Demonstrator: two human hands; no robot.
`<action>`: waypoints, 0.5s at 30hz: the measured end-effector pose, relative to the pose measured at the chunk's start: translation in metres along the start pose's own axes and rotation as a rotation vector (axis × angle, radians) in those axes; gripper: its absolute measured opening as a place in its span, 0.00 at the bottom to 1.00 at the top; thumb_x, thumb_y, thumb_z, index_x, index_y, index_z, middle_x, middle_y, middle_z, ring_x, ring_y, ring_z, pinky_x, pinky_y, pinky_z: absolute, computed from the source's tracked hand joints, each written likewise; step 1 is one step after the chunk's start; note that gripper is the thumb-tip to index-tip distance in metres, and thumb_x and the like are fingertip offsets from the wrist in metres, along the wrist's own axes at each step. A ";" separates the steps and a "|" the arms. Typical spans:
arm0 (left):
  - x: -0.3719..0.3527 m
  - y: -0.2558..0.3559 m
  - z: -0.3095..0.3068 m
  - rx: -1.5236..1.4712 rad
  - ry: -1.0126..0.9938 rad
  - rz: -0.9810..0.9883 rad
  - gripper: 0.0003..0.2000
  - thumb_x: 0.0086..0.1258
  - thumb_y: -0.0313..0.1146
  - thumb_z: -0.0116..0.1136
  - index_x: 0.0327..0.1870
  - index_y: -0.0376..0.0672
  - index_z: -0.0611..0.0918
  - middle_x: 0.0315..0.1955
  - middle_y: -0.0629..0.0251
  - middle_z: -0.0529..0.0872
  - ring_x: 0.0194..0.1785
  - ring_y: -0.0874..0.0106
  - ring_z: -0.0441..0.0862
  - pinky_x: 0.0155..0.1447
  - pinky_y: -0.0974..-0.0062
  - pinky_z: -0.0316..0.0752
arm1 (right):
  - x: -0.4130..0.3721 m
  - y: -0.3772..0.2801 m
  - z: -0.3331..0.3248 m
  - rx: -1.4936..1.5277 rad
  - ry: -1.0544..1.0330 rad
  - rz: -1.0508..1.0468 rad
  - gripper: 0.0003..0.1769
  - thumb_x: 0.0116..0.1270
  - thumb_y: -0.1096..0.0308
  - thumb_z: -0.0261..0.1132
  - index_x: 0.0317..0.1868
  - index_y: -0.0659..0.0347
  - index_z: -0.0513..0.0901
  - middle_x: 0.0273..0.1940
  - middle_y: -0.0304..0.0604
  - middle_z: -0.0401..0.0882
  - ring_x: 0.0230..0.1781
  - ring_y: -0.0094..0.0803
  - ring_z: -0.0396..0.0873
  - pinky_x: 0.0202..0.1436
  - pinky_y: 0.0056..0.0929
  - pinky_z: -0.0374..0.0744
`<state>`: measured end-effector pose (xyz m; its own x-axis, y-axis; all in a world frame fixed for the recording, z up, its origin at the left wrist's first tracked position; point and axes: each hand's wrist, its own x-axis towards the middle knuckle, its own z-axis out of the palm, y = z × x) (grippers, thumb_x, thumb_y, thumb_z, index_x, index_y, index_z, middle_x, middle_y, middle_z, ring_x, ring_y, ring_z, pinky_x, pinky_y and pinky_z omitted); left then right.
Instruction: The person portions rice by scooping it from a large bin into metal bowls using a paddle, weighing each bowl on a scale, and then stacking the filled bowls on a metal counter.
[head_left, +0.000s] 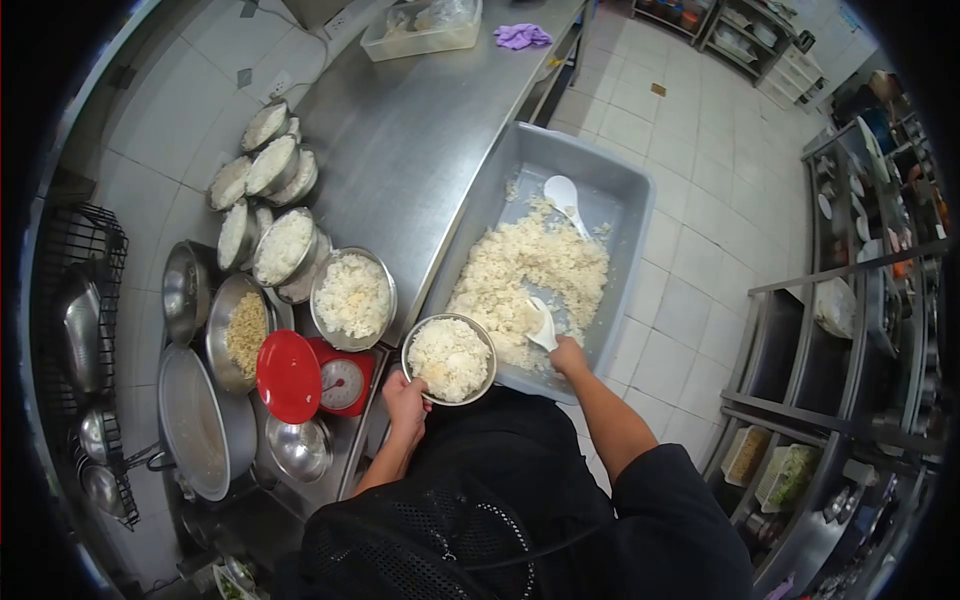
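My left hand (405,402) grips the rim of a metal bowl (449,360) heaped with rice, held beside the near left corner of a large grey tub (632,215). In my right hand (569,356) is the handle of a white rice paddle (543,325), its blade against the loose rice (540,255) in the tub. A second white paddle (566,200) lies toward the tub's far end. Another rice-filled bowl (352,300) stands on the steel counter, just left of the one I hold.
Several stacked rice bowls (283,245), a red scale (343,385) with a red pan (289,376), and a bowl of brown bits (246,335) line the left. A plastic container (420,40) and purple cloth (522,37) lie at the counter's far end. Metal shelves (800,350) stand right.
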<state>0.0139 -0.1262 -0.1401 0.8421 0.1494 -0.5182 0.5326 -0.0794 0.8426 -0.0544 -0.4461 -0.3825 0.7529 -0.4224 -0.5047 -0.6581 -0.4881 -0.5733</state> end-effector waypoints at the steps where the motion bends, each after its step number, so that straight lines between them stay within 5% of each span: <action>1: 0.000 0.002 -0.003 0.014 0.014 0.012 0.09 0.57 0.18 0.57 0.27 0.43 0.70 0.17 0.65 0.75 0.12 0.75 0.72 0.14 0.77 0.66 | 0.008 -0.006 0.003 0.018 -0.009 -0.010 0.25 0.61 0.82 0.52 0.57 0.69 0.83 0.27 0.52 0.82 0.22 0.39 0.83 0.24 0.40 0.79; 3: -0.001 0.003 -0.007 -0.019 0.017 -0.024 0.09 0.57 0.18 0.57 0.27 0.43 0.70 0.17 0.65 0.76 0.12 0.75 0.72 0.14 0.77 0.67 | 0.023 -0.028 0.007 0.461 -0.179 0.276 0.31 0.61 0.77 0.55 0.66 0.61 0.81 0.35 0.53 0.86 0.30 0.37 0.84 0.29 0.37 0.79; 7: 0.002 0.008 -0.008 -0.034 -0.008 0.009 0.10 0.58 0.18 0.57 0.26 0.43 0.69 0.17 0.64 0.76 0.12 0.75 0.72 0.14 0.76 0.67 | 0.011 -0.049 0.012 0.791 -0.204 0.263 0.30 0.65 0.81 0.54 0.68 0.63 0.80 0.31 0.44 0.81 0.25 0.29 0.76 0.24 0.32 0.74; 11: 0.018 0.005 0.004 0.000 -0.007 0.054 0.11 0.59 0.17 0.56 0.26 0.43 0.67 0.16 0.65 0.74 0.13 0.75 0.72 0.14 0.76 0.67 | -0.014 -0.043 -0.014 0.735 -0.125 0.165 0.29 0.64 0.80 0.56 0.67 0.64 0.80 0.32 0.44 0.81 0.28 0.28 0.78 0.30 0.32 0.79; 14: 0.032 0.003 0.029 0.018 -0.025 0.051 0.11 0.59 0.17 0.56 0.27 0.43 0.67 0.16 0.65 0.73 0.12 0.74 0.71 0.14 0.75 0.66 | -0.040 -0.046 -0.044 0.390 0.156 -0.083 0.30 0.64 0.80 0.57 0.68 0.64 0.78 0.35 0.49 0.83 0.33 0.38 0.83 0.42 0.38 0.83; 15: 0.036 0.001 0.038 0.020 -0.037 0.048 0.11 0.60 0.17 0.55 0.27 0.43 0.67 0.16 0.65 0.73 0.12 0.74 0.71 0.14 0.75 0.66 | -0.071 -0.070 -0.072 0.274 0.196 -0.133 0.30 0.64 0.79 0.55 0.69 0.60 0.78 0.43 0.55 0.84 0.44 0.48 0.83 0.51 0.43 0.81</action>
<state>0.0481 -0.1585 -0.1637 0.8690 0.1088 -0.4828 0.4930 -0.1051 0.8637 -0.0608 -0.4368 -0.2601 0.8010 -0.5202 -0.2962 -0.5111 -0.3367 -0.7908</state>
